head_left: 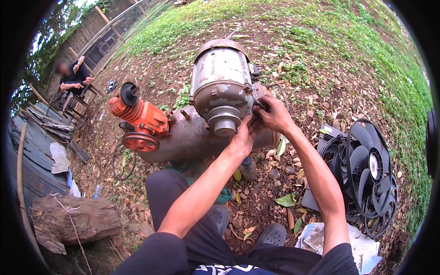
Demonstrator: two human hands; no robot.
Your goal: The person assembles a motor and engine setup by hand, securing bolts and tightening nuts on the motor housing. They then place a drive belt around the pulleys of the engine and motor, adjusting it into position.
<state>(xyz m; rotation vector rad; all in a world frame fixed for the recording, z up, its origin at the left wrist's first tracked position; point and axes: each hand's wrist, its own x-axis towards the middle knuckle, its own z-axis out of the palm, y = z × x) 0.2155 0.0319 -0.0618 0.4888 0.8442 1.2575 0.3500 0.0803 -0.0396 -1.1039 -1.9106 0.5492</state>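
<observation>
An electric motor [222,68] with flaking pale grey paint sits on a rusty metal cylinder tank [178,142]. Its silver pulley [224,121] faces me. Both my hands are close together at the motor's lower right side, by its base. My left hand [243,137] reaches in beside the pulley with its fingers bent and partly hidden. Just above and to the right, my right hand [273,114] has its fingers curled together against the motor's side. Whatever small part the fingers grip is hidden. An orange compressor pump [140,119] with a belt wheel stands on the tank's left end.
A black fan assembly [362,169] lies on the leafy ground at right, near a pale torn sheet [343,243]. A log [75,222] and corrugated metal sheets [34,156] are at left. Another person [75,78] sits far left. A bottle [248,169] stands below the tank.
</observation>
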